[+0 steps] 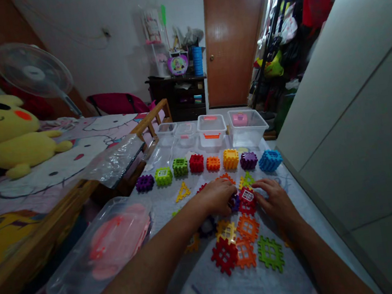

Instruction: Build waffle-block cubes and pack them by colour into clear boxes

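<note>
My left hand [217,197] and my right hand [274,199] meet over a red waffle block piece [246,199] with a white window panel. My right fingers rest on it, while my left fingertips lie beside a purple piece [234,202]. Flat waffle pieces lie nearer me, among them a red one [224,255], an orange one [247,227] and a green one [270,253]. Beyond my hands stands a row of several built cubes, including a red cube [196,163] and a blue cube [270,160]. A yellow triangle piece [182,191] lies to the left.
Several transparent plastic tubs [211,130] stand at the table's far end. A transparent lid [111,245] with pink inside lies at the left edge, beside a wooden bed rail [57,218]. A pale wardrobe door [358,120] closes off the right.
</note>
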A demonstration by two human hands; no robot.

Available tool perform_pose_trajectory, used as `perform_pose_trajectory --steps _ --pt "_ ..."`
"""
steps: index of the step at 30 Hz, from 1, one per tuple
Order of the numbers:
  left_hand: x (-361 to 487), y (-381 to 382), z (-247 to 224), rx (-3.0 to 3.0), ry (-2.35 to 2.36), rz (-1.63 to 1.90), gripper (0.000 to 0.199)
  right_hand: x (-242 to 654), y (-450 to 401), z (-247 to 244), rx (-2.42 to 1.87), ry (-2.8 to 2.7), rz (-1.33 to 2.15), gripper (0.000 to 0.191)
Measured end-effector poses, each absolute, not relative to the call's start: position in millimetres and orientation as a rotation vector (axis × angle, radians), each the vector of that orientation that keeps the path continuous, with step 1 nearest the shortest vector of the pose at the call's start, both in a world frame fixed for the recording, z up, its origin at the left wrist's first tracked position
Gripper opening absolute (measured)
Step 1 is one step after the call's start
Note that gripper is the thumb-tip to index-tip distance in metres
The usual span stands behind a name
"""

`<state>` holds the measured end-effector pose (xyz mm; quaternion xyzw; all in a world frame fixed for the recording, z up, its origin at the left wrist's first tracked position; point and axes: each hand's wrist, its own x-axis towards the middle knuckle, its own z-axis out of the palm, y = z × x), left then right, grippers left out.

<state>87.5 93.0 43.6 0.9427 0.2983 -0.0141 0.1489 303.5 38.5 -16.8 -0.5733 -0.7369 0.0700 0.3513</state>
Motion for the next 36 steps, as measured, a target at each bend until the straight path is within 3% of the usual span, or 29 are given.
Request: perform_pose_trajectory --steps 5,10,15,20,28,36 --pt "91 95 47 2.758 0.837 -0.114 0.042 304 39 -17 -1.481 -1.910 0.168 0.018" --pt "95 97 47 2.786 0.839 -0.165 0.031 304 39 -18 -1.478 -1.901 0.154 0.018" --pt "82 92 53 2.817 0.843 0.040 0.036 308 40 -21 -1.479 -1.868 0.142 0.021" --pt "16 91 74 2.703 0.982 0.265 0.044 316 42 -28 -1.469 -1.885 0.109 0.023" --pt "-140 123 78 2.427 1.557 0.271 0.043 317 43 -30 -1.477 -1.912 0.089 0.027" --pt "-171 146 68 2.400 1.722 0.124 0.047 321 43 -31 -1.530 -1.909 0.055 0.033"
